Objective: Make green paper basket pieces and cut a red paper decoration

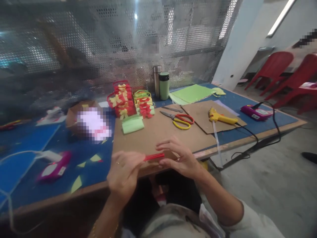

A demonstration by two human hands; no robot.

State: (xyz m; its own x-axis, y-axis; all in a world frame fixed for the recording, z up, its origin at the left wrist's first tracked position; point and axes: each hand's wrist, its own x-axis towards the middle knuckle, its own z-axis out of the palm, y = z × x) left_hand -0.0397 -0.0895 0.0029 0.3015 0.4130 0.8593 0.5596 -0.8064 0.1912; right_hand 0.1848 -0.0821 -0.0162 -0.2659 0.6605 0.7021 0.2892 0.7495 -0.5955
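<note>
My left hand (123, 175) and my right hand (178, 157) meet at the near edge of the table, both pinching a thin red strip (154, 156) that runs between them. The left fingers are closed on its left end; the right fingers curl around its right end. A brown cardboard sheet (158, 132) lies just beyond the hands. On it rest scissors (178, 119) with red and yellow handles and a folded green paper piece (132, 125).
A yellow glue gun (221, 117) lies on a second cardboard at the right, its black cord trailing off the table. Red and green paper baskets (131, 100) stand behind, with two flasks (160, 85), green sheets (192, 93) and a mesh screen. Red chairs (284, 71) stand far right.
</note>
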